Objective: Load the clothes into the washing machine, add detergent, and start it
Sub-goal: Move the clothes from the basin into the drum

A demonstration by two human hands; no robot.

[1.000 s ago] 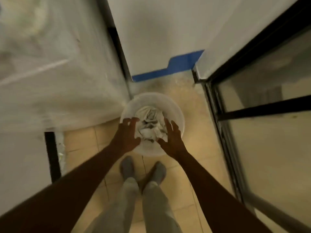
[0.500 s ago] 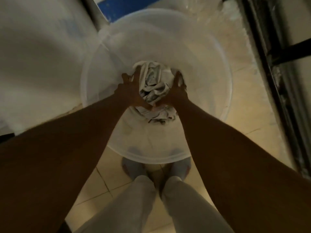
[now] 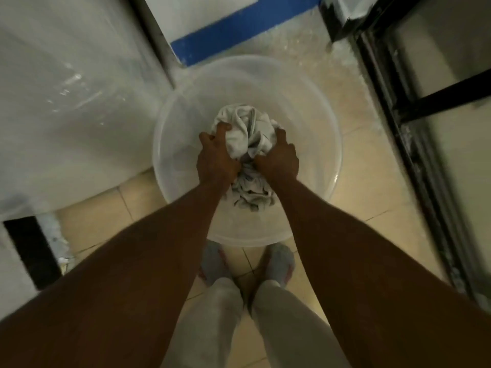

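A: Hand pose?

B: Both forearms reach straight down and forward, nearly parallel, converging inside a translucent round tub (image 3: 318, 144) on the tiled floor (image 3: 366, 197). Left hand (image 3: 216, 158) back-up, wrist slightly bent, fingers (image 3: 221, 128) curled tight into the left side of the clothes (image 3: 248, 134). Right hand (image 3: 277, 155) mirrors it on the right side.

A: Grip closed?

B: Yes — both fists are clenched on fabric. Left fingertips dig into the top of the bundle; right fingers wrap round the far right edge, tips hidden in the cloth.

A: Where's the load?

B: One crumpled pale wad, bunched between the two hands. The upper part bulges beyond the fingertips; a looser tail spills below the wrists towards the near wall of the tub. Can't tell whether it is lifted off the tub bottom.

A: Anything else near the fingers?

B: White plastic-wrapped surface (image 3: 66, 102) well left of the left hand, dark-framed glass door (image 3: 425, 102) well right of the right hand. Feet in grey slippers (image 3: 279, 261) sit just behind the tub's near rim — image is soft.
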